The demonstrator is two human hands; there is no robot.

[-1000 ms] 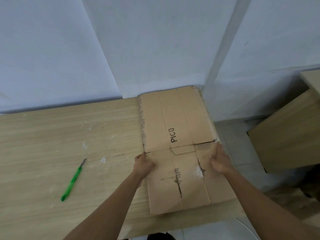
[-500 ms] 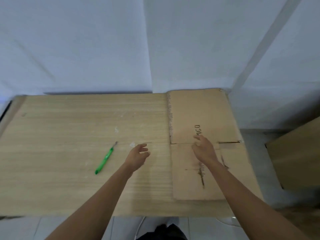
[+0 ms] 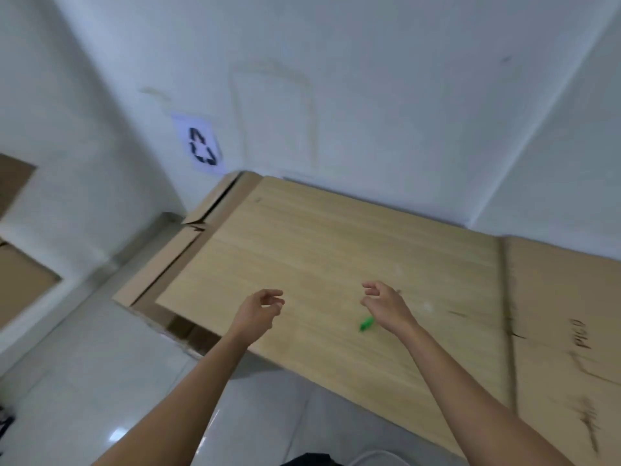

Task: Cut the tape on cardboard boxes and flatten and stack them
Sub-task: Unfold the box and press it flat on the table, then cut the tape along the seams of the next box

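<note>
Head view: left hand (image 3: pixel 257 311), right hand (image 3: pixel 386 306) hover over table (image 3: pixel 319 247), fingers (image 3: pixel 273 292) loosely curled, empty; flattened box (image 3: pixel 564 297) at right edge.

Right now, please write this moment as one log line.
left hand: empty | right hand: empty | cutter: on table | flat box: on table

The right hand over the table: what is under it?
A green tool lies on the wooden table beneath the right hand; only its green end shows, the rest is covered.
</note>
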